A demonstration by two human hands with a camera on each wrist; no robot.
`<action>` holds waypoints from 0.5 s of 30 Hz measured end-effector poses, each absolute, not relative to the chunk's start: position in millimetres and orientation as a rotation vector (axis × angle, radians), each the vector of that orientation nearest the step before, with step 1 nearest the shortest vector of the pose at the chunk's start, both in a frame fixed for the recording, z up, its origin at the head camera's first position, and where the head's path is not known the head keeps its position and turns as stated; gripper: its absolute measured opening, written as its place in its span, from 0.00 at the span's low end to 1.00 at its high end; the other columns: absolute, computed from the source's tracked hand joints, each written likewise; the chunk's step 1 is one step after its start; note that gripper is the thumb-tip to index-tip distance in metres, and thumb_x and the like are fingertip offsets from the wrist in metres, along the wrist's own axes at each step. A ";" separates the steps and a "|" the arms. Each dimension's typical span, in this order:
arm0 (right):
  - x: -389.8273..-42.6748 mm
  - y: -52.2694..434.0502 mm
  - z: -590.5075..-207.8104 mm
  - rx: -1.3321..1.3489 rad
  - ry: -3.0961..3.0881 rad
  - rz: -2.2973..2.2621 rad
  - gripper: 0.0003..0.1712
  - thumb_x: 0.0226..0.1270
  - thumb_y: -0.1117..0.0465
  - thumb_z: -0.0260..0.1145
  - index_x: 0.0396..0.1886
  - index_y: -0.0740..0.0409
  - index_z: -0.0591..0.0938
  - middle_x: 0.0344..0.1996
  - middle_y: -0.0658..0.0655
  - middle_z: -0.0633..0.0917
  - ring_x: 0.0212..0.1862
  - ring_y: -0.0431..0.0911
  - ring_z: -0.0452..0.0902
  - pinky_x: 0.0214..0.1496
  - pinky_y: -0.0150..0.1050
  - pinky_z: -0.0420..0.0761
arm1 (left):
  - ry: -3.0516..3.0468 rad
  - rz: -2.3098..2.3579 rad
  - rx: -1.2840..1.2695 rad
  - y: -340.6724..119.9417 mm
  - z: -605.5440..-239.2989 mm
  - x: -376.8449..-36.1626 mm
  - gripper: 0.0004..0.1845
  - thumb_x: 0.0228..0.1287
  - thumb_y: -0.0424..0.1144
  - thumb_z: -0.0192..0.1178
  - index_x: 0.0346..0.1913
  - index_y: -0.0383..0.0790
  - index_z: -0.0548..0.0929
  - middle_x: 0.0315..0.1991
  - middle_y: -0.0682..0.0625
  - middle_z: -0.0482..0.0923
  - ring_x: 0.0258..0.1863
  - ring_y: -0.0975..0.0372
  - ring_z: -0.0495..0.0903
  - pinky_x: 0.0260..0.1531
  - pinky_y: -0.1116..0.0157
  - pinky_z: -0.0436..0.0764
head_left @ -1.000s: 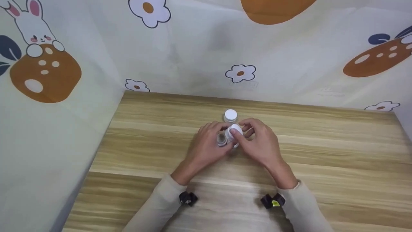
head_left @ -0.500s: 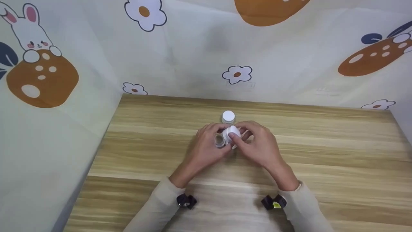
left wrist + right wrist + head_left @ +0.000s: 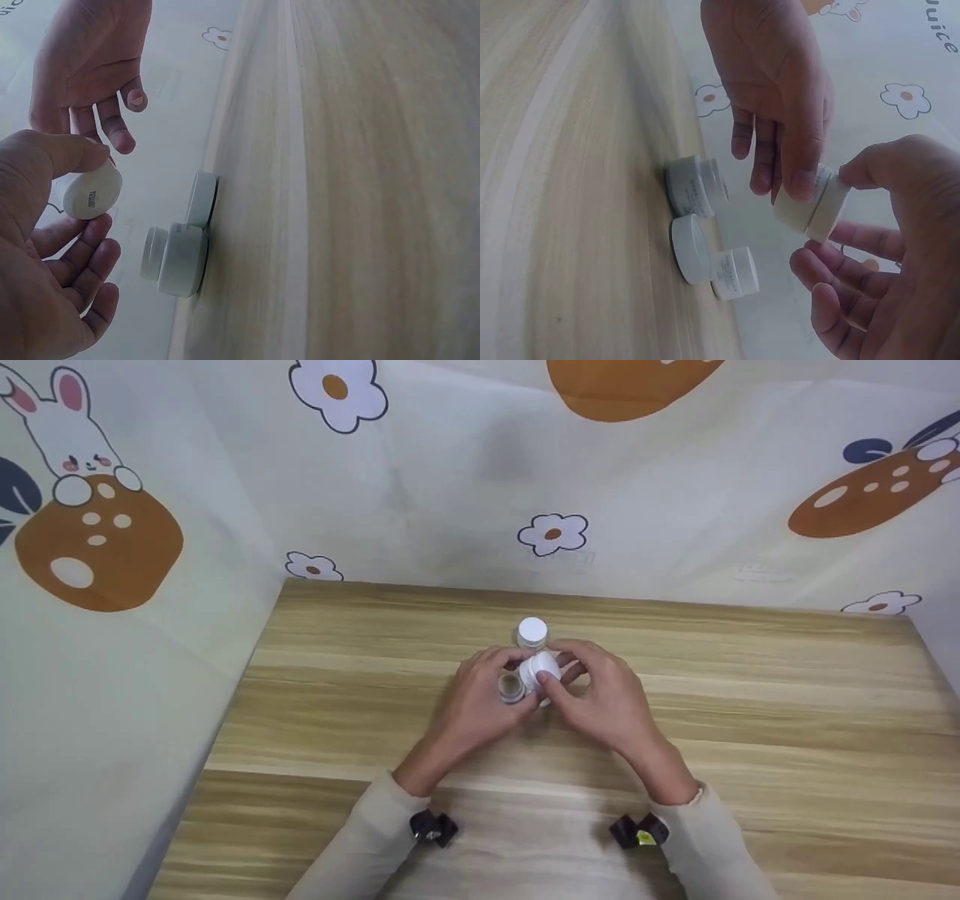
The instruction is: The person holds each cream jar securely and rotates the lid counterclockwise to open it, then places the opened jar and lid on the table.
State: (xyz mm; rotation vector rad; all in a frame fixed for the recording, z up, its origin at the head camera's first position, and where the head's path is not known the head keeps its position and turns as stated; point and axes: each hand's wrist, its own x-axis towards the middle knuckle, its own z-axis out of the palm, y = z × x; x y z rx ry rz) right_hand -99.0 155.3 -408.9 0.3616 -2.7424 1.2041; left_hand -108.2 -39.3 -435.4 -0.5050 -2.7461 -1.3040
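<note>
Between my two hands, a small white jar with its lid on (image 3: 541,667) is held tilted above the table. My left hand (image 3: 480,690) pinches the jar's body between thumb and fingers; dark print shows on the jar's base (image 3: 92,196) in the left wrist view. My right hand (image 3: 609,694) pinches the lid (image 3: 829,212) with its thumb and fingers. Below stand an open jar (image 3: 694,187) with a bare neck, a loose white lid (image 3: 691,250), and a capped jar (image 3: 735,274). From the head, my hands partly hide the loose lid.
The wood-grain table (image 3: 750,720) carries this small cluster near its middle. A pale cloth wall with printed flowers (image 3: 553,534) rises behind the far edge, and another side of it stands at the left. Black wrist cameras (image 3: 433,829) hang at both cuffs.
The right fingers have closed in around the lid from slightly apart, and the held jar has turned a little. The head view has shifted slightly; the things on the table stay put.
</note>
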 end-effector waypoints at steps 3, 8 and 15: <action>-99.7 155.2 -408.9 0.312 -2.745 1.209 0.27 0.69 0.50 0.74 0.64 0.55 0.84 0.42 0.53 0.92 0.40 0.46 0.91 0.48 0.52 0.87 | -2.735 -1.310 -0.498 -39.6 -434.3 -107.5 0.27 0.59 0.47 0.76 0.61 0.45 0.85 0.56 0.50 0.88 0.59 0.53 0.84 0.64 0.50 0.79; -100.3 154.7 -408.7 0.234 -2.750 1.178 0.21 0.71 0.45 0.73 0.54 0.53 0.88 0.34 0.50 0.90 0.36 0.43 0.88 0.41 0.44 0.83 | -2.740 -1.303 -0.492 -39.3 -433.5 -106.2 0.28 0.58 0.48 0.76 0.62 0.47 0.85 0.56 0.51 0.87 0.59 0.53 0.83 0.63 0.50 0.78; -100.0 154.3 -410.3 0.248 -2.759 1.159 0.14 0.69 0.47 0.75 0.46 0.51 0.89 0.28 0.47 0.88 0.32 0.39 0.84 0.37 0.37 0.79 | -2.746 -1.239 -0.517 -39.5 -434.6 -106.5 0.27 0.58 0.47 0.77 0.61 0.48 0.86 0.57 0.51 0.88 0.59 0.55 0.83 0.63 0.51 0.78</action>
